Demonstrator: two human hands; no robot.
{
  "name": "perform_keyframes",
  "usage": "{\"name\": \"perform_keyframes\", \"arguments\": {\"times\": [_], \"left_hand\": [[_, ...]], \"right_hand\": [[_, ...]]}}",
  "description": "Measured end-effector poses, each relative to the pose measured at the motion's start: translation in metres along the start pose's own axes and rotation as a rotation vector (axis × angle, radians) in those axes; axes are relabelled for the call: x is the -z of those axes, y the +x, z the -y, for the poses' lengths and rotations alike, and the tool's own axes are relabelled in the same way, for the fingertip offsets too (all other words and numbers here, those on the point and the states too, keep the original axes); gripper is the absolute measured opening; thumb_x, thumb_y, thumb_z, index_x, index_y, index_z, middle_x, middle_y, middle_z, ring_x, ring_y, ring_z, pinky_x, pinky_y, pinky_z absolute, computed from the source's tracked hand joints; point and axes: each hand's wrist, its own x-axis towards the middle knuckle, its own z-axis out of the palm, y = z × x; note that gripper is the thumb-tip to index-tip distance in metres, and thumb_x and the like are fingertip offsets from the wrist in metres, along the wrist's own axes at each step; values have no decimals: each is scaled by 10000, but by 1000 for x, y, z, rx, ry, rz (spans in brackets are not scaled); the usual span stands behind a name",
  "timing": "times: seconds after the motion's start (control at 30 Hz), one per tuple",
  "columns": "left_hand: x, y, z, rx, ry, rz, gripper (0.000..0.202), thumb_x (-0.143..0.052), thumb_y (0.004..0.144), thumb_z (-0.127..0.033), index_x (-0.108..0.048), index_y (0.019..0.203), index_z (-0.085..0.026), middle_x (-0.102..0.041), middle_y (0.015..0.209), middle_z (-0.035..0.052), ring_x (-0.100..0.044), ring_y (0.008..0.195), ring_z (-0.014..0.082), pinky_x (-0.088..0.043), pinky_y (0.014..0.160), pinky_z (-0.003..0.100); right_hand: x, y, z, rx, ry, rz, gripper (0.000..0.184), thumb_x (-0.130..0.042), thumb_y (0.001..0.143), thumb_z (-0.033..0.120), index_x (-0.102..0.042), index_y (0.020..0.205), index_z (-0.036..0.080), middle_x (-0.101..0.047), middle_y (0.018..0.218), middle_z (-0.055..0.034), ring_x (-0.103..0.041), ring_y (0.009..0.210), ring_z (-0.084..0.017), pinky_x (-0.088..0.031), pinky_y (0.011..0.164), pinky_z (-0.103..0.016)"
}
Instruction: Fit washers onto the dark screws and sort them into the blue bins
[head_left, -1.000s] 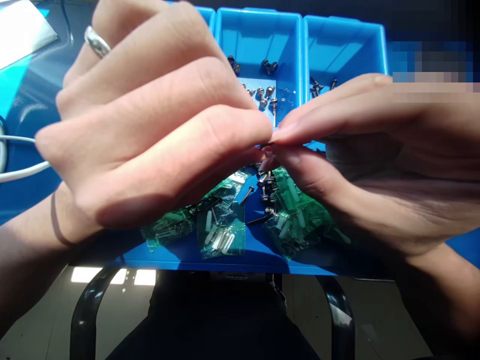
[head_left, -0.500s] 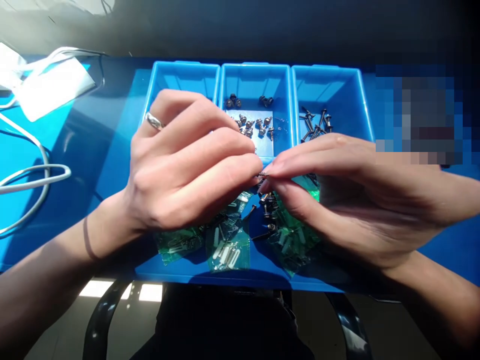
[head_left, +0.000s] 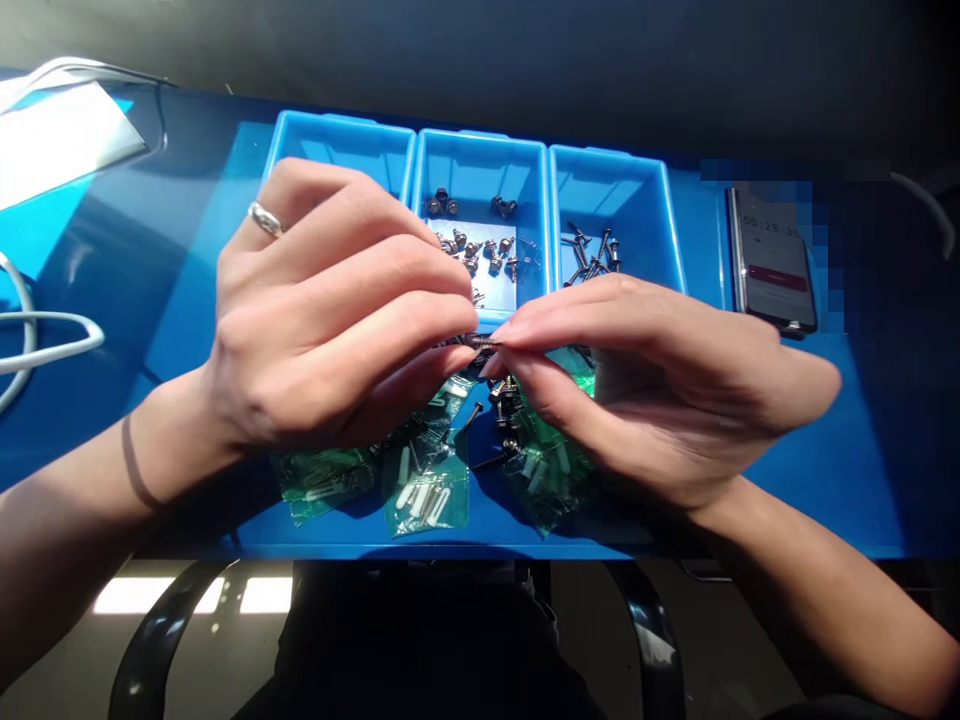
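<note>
Between my fingertips is a small dark screw (head_left: 484,342), lying sideways in front of the middle bin. My left hand (head_left: 337,310), with a ring on one finger, is closed on one end of it. The thumb and forefinger of my right hand (head_left: 637,380) pinch the other end. My left fingers hide part of the screw. Below the hands lie loose dark screws (head_left: 501,410) on the blue table. Green-tinted plastic bags (head_left: 426,490) with white plugs and screws are spread around them.
Three blue bins stand in a row: the left bin (head_left: 341,125), partly behind my hand, the middle bin (head_left: 480,140) with short hex-head screws, and the right bin (head_left: 615,160) with longer screws. A phone (head_left: 776,270) lies at right. White cable (head_left: 52,330) and paper (head_left: 67,140) are at left.
The view has shifted, so bins and hands sit further left and the phone shows at right. More of the screw shows between my fingertips.
</note>
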Motion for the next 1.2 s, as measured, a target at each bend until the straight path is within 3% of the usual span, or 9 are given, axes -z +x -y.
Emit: {"name": "perform_keyframes", "arguments": {"times": [0.17,0.27,0.33,0.47,0.57,0.7,1.0,1.13,1.2], "left_hand": [[-5,-2,-5,24,15,-95,130,-708,1087,-373,-743,1124,-254,-861,1115,33,-825,1020,280,-629,905,520],[-3,-2,-5,60,11,-3,223,-585,1156,-398,-719,1152,-221,-847,1178,61,-810,1113,295,-623,1015,536],[-2,-1,-2,36,9,16,266,-669,1138,-442,-710,1207,-187,-846,1186,75,-810,1115,302,-617,1010,521],[-3,1,4,-72,50,-51,226,-780,1076,-409,-719,1143,-202,-860,1108,35,-812,993,277,-600,892,481],[-2,-1,2,-14,18,1,257,-636,1149,-420,-711,1193,-178,-838,1166,78,-798,1077,294,-600,953,523],[1,-3,-3,6,13,32,234,-638,1153,-387,-693,1227,-171,-818,1198,97,-774,1124,298,-582,980,550],[2,-5,-2,42,23,39,246,-608,1169,-469,-697,1216,-245,-823,1212,16,-822,1109,286,-678,986,547],[-3,-7,-2,221,38,51,523,-367,1193,-704,-678,1367,-321,-778,1300,34,-789,1352,319,-680,1101,629],[-6,-7,-2,299,33,17,618,-342,1169,-782,-654,1438,-322,-752,1359,66,-720,1485,358,-662,1160,667]], "right_hand": [[0,-3,0,56,-17,0,191,-747,1086,118,-856,1076,275,-892,1049,-8,-837,956,-191,-723,889,-394],[-1,-5,-1,50,-11,1,187,-758,1075,117,-870,1107,263,-892,1080,-42,-844,968,-219,-732,893,-420],[-1,-6,-2,36,-25,-9,181,-769,1071,132,-875,1122,270,-892,1093,-55,-845,973,-249,-736,887,-467],[-2,-7,-3,18,-4,-48,162,-762,1079,158,-880,1107,265,-889,1075,-48,-841,959,-250,-732,883,-486],[-2,-6,-2,23,-8,-39,158,-760,1082,146,-876,1100,253,-889,1079,-41,-830,944,-217,-724,881,-446],[0,-6,-1,37,-59,-15,158,-787,1070,126,-869,1134,245,-891,1108,-39,-821,951,-200,-721,899,-430],[-6,-5,-5,84,21,-117,86,-787,1065,230,-872,1067,239,-888,1003,-3,-803,840,-171,-709,797,-385],[5,-3,-12,9,-113,-44,122,-761,1072,279,-865,1131,303,-885,1082,-30,-804,915,-237,-690,827,-454],[14,0,-22,-6,-176,-137,117,-756,1066,297,-857,1123,313,-863,1057,-40,-796,960,-268,-657,874,-473]]}}
